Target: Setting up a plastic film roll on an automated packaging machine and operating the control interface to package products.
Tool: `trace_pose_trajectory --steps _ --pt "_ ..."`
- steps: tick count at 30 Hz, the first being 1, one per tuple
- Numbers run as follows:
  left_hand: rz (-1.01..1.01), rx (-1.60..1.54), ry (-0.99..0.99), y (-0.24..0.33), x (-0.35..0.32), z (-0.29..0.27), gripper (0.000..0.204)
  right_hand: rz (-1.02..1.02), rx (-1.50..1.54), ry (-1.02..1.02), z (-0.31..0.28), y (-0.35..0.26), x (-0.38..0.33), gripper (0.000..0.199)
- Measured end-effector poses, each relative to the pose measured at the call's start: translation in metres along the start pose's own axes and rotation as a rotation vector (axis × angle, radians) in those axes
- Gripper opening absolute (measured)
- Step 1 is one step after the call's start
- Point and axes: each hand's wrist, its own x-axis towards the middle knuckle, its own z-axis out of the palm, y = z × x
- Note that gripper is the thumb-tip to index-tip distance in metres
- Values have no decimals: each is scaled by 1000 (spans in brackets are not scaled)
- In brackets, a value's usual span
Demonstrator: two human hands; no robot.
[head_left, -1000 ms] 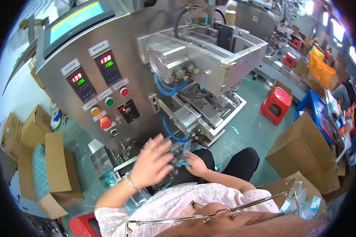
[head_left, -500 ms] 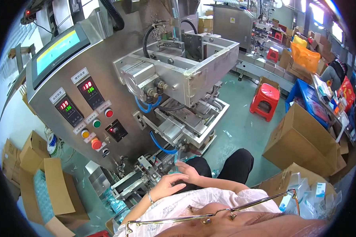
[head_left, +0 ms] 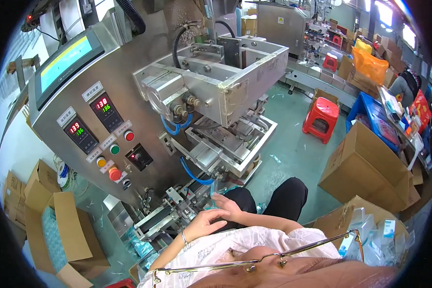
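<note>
Both hands sit low in front of the machine [head_left: 129, 115], right by its outlet [head_left: 192, 204]. Left hand [head_left: 204, 223] is loose, fingers slightly apart, holding nothing. Right hand [head_left: 227, 204] reaches to a clear pouch [head_left: 215, 189] under the sealer [head_left: 225, 149]; can't tell if its fingers actually grip it. Red stool [head_left: 321, 117] stands well off right.

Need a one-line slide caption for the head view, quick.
Seated person's left hand and right hand at the outfeed below a steel packing machine; open cartons and red stool nearby.
</note>
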Motion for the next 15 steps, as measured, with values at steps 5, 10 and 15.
trace_pose_trajectory --steps 5,10,15 --pt "22 11 -3 -2 -1 1 28 -32 -10 -16 -4 3 -1 23" --pt "-68 -29 -3 -6 -7 2 25 -218 -158 -118 -29 -30 4 33" --pt "35 16 -8 -10 -3 10 25 -135 156 -381 -8 -19 -20 38"
